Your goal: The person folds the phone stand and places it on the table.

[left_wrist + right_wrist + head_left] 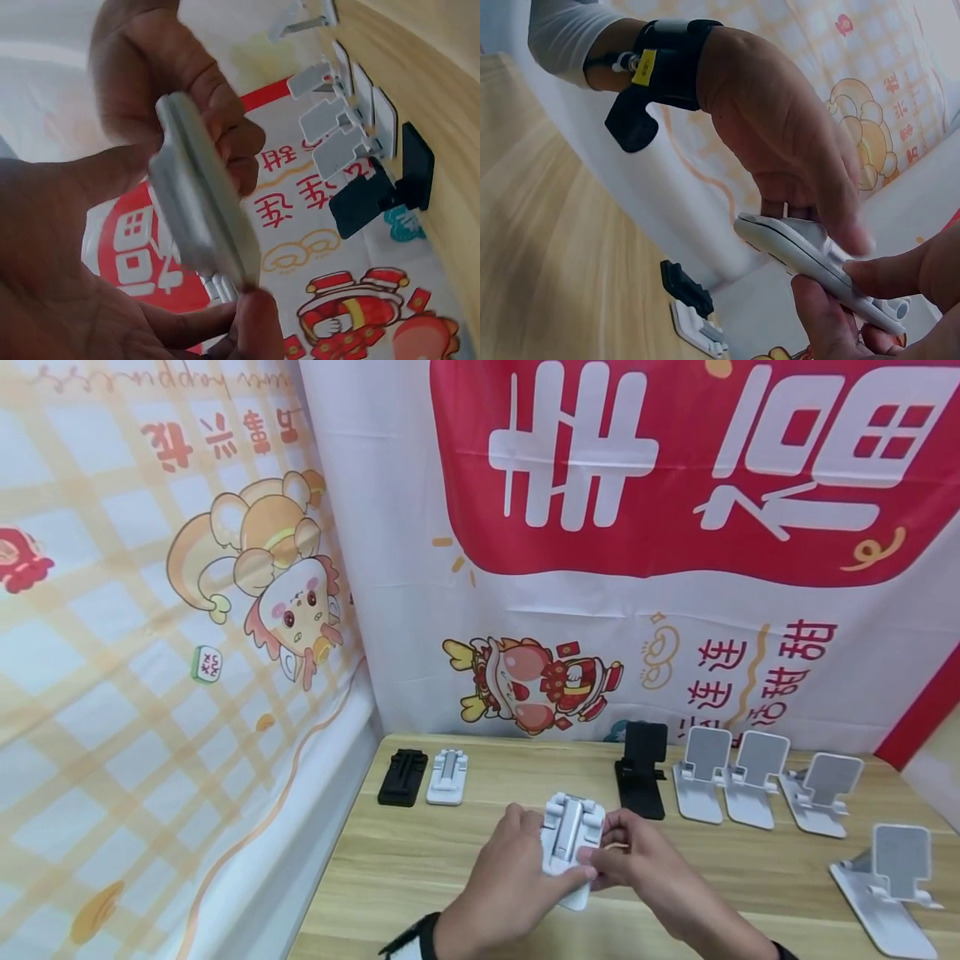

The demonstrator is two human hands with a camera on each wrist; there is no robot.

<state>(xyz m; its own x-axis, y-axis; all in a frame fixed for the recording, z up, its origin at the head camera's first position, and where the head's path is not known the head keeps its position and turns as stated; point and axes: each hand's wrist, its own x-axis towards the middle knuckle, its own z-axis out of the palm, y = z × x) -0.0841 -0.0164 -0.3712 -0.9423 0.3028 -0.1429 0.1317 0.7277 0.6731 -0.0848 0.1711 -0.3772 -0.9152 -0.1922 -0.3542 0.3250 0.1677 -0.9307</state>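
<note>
A white folding phone stand (pixel 567 835), folded flat, is held up off the table between both hands. My left hand (pixel 498 881) grips it along its left side, with the thumb across the lower front. On the opposite edge my right hand (pixel 645 860) pinches it, thumb on the front and fingers behind. The right wrist view shows the stand (pixel 802 255) edge-on, with the right thumb and fingers (pixel 817 315) on its two faces. In the left wrist view the stand (pixel 206 195) looks slightly blurred between the hands.
Folded black (pixel 403 777) and white (pixel 447 777) stands lie at the table's back left. An unfolded black stand (pixel 642 768) and several unfolded white stands (pixel 702 774) line the back right. One white stand (pixel 896 877) is nearer at the right. Printed cloth (pixel 397 610) hangs behind the wooden table (pixel 405 860).
</note>
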